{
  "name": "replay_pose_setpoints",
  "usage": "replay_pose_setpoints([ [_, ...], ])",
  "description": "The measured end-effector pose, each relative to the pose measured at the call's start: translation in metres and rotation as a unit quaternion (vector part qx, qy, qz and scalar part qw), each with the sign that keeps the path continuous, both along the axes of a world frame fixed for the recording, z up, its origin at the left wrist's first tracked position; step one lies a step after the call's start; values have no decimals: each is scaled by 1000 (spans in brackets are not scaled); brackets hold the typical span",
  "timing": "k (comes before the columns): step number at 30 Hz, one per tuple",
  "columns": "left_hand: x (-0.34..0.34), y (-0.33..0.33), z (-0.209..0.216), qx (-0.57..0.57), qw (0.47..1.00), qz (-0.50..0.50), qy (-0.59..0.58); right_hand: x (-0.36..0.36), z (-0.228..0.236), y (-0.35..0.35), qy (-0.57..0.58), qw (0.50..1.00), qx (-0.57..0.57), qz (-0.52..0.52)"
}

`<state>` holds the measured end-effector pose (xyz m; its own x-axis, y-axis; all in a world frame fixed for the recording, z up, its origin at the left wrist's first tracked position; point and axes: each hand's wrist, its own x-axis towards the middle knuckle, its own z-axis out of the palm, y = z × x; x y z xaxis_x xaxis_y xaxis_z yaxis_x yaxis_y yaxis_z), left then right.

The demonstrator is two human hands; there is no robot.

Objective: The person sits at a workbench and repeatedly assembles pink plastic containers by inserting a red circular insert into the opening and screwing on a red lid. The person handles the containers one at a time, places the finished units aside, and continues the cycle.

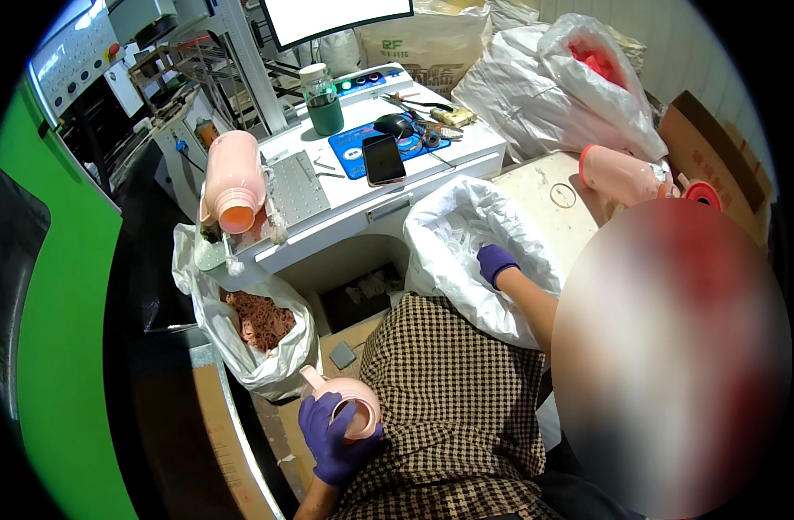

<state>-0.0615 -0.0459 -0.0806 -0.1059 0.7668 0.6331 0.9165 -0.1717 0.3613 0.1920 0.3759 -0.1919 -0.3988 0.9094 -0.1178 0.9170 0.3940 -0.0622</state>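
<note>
Two hands (338,446), left half-curled around pink jug (345,388)

The held jug (349,388) looks smooth plastic, the white bag (424,247) crinkled plastic, the checked garment (453,381) woven cloth

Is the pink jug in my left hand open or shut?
Open: the pink jug in your left hand shows an uncovered round mouth, no lid.

The white bag (430,247) gapes open above the right hand (498,263) — its raised sides block sideways passage
</note>
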Motion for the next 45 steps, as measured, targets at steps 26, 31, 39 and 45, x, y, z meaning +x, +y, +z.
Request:
replay_pose_setpoints([
  [26, 2, -4, 2, 44, 998, -26, -35, -57, 69, -309, 568, 717, -403, 6],
  [31, -2, -9, -10, 51, 996, 30, -68, -18, 74, -303, 271, 891, -208, 298],
  [39, -8, 8, 4, 7, 994, 10, -107, -52, 117, -304, 549, 790, -58, 268],
  [45, -6, 20, 18, 40, 997, -26, -68, -77, 159, -309, 555, 731, -157, 365],
])
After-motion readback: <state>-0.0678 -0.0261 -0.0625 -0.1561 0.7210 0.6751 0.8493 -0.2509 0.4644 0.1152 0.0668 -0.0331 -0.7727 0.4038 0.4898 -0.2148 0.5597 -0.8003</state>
